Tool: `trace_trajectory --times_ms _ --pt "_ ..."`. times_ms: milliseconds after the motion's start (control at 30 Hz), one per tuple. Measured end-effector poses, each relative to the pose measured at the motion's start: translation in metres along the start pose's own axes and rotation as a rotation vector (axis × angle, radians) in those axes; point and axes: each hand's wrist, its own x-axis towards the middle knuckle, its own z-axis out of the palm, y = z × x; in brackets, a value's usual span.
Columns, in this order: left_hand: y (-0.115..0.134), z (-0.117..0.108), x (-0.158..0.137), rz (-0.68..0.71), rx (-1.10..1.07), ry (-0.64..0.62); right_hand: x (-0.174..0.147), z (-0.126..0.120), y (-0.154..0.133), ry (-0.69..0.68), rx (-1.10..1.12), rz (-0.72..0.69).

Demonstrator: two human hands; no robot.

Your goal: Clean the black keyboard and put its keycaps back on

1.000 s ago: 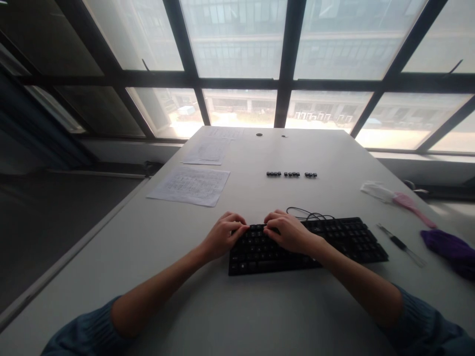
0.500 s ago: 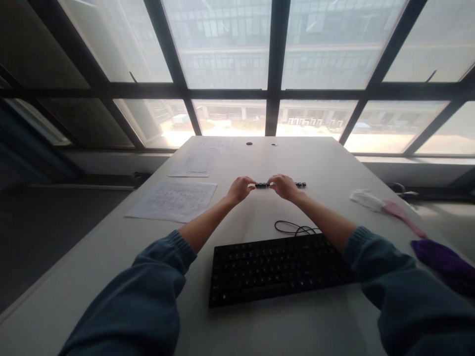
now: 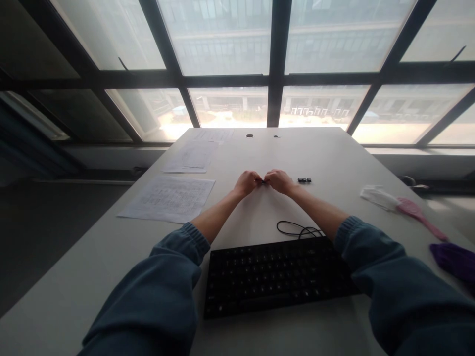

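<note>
My left hand [image 3: 248, 183] and my right hand [image 3: 279, 181] meet over the middle of the white table, fingertips nearly touching. Between them a few small black keycaps [image 3: 263, 181] show, mostly hidden by the fingers. Both hands are closed, pressing on the keycaps from either side. Just right of my right hand, a short row of black keycaps [image 3: 304, 180] rests on the tabletop. Below my forearms lies a black keyboard [image 3: 274, 277], its right end partly under my right sleeve.
A coiled black cable [image 3: 297, 230] lies behind the keyboard. Written sheets of paper [image 3: 170, 198] cover the table's left side. On the right are a pink brush-like item [image 3: 413, 210], a white cloth-like item [image 3: 376, 197] and a purple cloth [image 3: 452, 261]. Windows stand beyond the far edge.
My hands have come closer together, my left moving right, so fewer keycaps show between them. The row on the right now stands clear of my right hand. The view has shifted slightly.
</note>
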Motion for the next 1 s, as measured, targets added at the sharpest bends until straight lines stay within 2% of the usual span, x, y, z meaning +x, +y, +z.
trace_trajectory --times_ms 167,300,400,467,567,733,1000 --pt "0.009 -0.019 -0.016 -0.029 -0.034 0.057 -0.004 -0.014 -0.015 0.079 0.06 -0.022" --pt "0.034 -0.045 -0.061 -0.078 -0.128 0.082 -0.039 -0.034 -0.033 0.193 0.197 -0.011" --pt "0.063 -0.058 -0.11 -0.195 -0.363 -0.022 -0.086 -0.045 -0.056 0.226 0.506 0.001" --pt "0.084 -0.061 -0.139 -0.228 -0.456 -0.129 -0.119 -0.049 -0.074 0.158 0.633 0.007" --pt "0.109 -0.057 -0.17 -0.247 -0.511 -0.223 -0.156 -0.051 -0.098 0.036 0.707 0.014" --pt "0.126 -0.047 -0.188 -0.255 -0.481 -0.268 -0.177 -0.046 -0.116 -0.036 0.711 0.017" --pt "0.126 -0.038 -0.192 -0.189 -0.404 -0.201 -0.181 -0.037 -0.116 -0.046 0.665 0.06"
